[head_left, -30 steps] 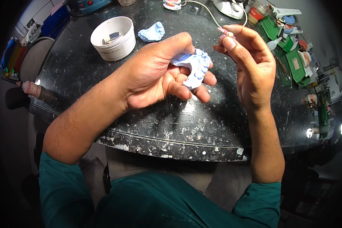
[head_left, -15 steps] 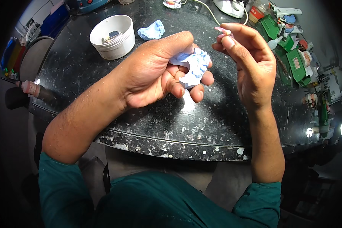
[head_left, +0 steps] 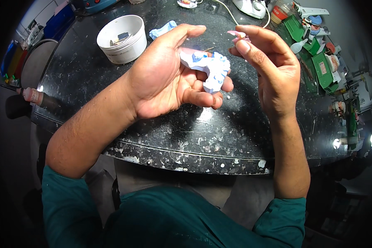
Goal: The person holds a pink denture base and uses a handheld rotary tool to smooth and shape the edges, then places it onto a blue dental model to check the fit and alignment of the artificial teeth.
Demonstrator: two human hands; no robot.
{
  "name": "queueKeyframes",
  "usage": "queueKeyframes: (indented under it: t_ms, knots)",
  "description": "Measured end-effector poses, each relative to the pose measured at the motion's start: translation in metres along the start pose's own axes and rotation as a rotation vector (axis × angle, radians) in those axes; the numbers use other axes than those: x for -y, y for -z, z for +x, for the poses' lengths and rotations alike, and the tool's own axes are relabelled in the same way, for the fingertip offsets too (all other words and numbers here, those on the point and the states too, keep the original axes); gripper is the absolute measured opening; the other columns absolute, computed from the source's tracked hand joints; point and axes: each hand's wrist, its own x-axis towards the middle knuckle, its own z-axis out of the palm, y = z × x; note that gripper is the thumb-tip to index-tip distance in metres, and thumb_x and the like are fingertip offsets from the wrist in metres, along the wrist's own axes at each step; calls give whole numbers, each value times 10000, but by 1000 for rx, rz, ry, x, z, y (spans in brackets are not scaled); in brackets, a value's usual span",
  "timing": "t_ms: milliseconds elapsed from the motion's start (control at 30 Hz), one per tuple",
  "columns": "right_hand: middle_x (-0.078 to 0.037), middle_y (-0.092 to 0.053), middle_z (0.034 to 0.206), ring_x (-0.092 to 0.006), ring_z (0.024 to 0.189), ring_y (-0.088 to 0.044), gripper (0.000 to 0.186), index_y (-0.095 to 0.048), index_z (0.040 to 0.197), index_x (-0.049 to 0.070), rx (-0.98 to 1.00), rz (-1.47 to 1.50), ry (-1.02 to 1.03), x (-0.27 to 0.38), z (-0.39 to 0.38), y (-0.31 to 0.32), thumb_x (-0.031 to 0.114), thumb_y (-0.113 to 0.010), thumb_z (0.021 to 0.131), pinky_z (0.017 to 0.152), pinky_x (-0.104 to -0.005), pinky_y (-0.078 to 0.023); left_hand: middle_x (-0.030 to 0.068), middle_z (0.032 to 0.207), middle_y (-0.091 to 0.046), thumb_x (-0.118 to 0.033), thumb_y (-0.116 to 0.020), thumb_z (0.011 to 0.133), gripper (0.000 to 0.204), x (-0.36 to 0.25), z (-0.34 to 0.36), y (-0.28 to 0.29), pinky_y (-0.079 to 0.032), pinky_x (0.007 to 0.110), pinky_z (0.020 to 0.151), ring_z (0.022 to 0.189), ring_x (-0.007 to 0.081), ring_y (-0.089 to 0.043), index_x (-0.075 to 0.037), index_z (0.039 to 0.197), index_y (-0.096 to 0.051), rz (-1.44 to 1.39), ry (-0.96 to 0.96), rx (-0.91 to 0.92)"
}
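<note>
My left hand (head_left: 169, 78) cradles a white and pale blue dental cast (head_left: 208, 68) in its curled fingers, above the dark round table (head_left: 111, 120). My right hand (head_left: 268, 70) is raised just to the right of the cast and pinches a small pink piece (head_left: 237, 34) between thumb and fingertips. The pink piece hovers a little above and to the right of the cast, not touching it. Both forearms come up from the lower edge, with teal sleeves at the elbows.
A white round tub (head_left: 122, 39) with small tools in it stands at the back left. A pale blue lump (head_left: 163, 29) lies beside it. Green boxes and bottles (head_left: 318, 53) crowd the right rim. A white device with a cord (head_left: 250, 6) sits at the back.
My left hand has lifted and turned the cast slightly upward toward the pink piece. My right hand has stayed near the same spot, still pinching the piece.
</note>
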Motion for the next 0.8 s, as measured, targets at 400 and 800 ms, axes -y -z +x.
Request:
queueKeyframes:
  t_ms: [400,800]
  knots:
    - [-118,-643,1045,-192,1037,-610,254,-654,1052,-47,265,-343,217,1,-2,-5,-65,-721,808,951,-334,-474,193,798,-645,-615,-323,969,720,6,-1,-3,-603,342,428,601,284,-695,51,1035,-586,311,-147,40]
    - [-83,-666,951,-187,936,-628,297,-720,1002,8,180,-630,466,8,-4,-11,-76,-762,720,819,-300,-501,95,966,-654,-498,-423,985,544,9,4,4,-555,303,694,830,154,-666,-6,1130,-604,440,-398,-36]
